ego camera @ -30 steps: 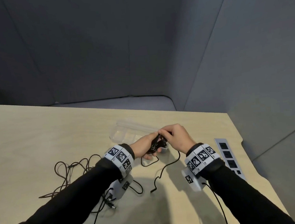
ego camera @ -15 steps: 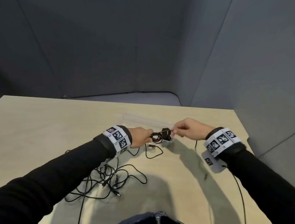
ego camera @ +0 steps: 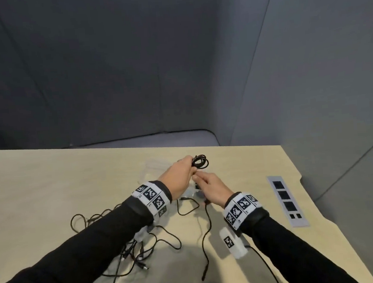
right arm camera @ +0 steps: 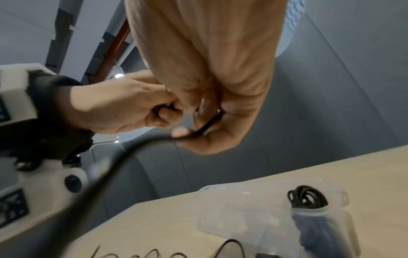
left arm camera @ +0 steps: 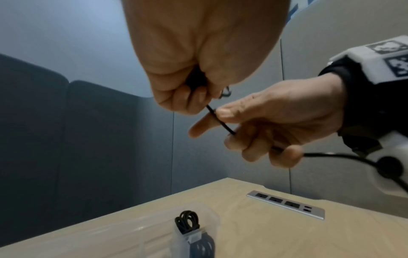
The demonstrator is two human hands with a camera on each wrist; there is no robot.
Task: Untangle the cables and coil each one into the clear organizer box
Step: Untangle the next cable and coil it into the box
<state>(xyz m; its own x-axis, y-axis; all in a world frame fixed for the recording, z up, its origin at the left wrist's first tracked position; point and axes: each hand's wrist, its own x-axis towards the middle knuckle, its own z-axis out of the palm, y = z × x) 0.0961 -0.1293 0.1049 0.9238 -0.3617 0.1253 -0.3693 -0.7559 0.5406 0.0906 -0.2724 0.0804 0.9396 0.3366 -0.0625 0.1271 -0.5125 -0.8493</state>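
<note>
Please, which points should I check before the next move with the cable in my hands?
1. Left hand holds the coil: ok.
2. Right hand pinches the loose tail: ok.
3. Tail fully wound: not ok, its end lies on the table.
4. Tail apart from the cable pile: ok.
5. Free room in the box beside the stored cable: ok, it seems.

Tangled cables (ego camera: 131,241) clutter near-left table (ego camera: 39,186); far-left bare.
</note>
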